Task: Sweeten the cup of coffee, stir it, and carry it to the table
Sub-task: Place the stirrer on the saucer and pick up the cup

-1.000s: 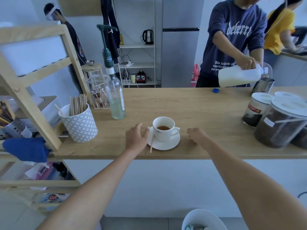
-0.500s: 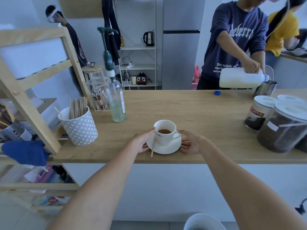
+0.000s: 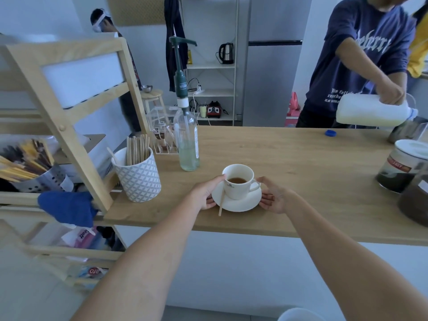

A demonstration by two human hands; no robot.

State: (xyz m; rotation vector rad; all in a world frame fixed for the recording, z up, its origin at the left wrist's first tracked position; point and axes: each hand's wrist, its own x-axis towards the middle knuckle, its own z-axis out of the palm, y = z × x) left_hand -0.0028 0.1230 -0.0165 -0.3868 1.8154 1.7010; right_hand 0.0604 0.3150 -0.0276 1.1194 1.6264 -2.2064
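A white cup [image 3: 239, 185] with a little dark coffee stands on a white saucer [image 3: 240, 203] near the front edge of the wooden counter [image 3: 289, 163]. A wooden stir stick [image 3: 221, 201] leans across the saucer's left rim. My left hand [image 3: 205, 193] grips the saucer's left edge, thumb up by the cup's rim. On the opposite side, my right hand [image 3: 274, 196] holds the right edge, fingers under it beside the cup's handle. A clear syrup bottle with a green pump [image 3: 186, 140] stands just behind and left of the cup.
A patterned mug of wooden sticks [image 3: 137, 174] stands at the left by a wooden shelf frame [image 3: 58, 117]. Coffee jars [image 3: 403, 167] crowd the right edge. A person across the counter pours from a white milk jug [image 3: 370, 113]; a blue cap [image 3: 330, 133] lies nearby.
Both hands moved in from either side of the saucer and closed on its edges. The cup and saucer stay in the same spot on the counter.
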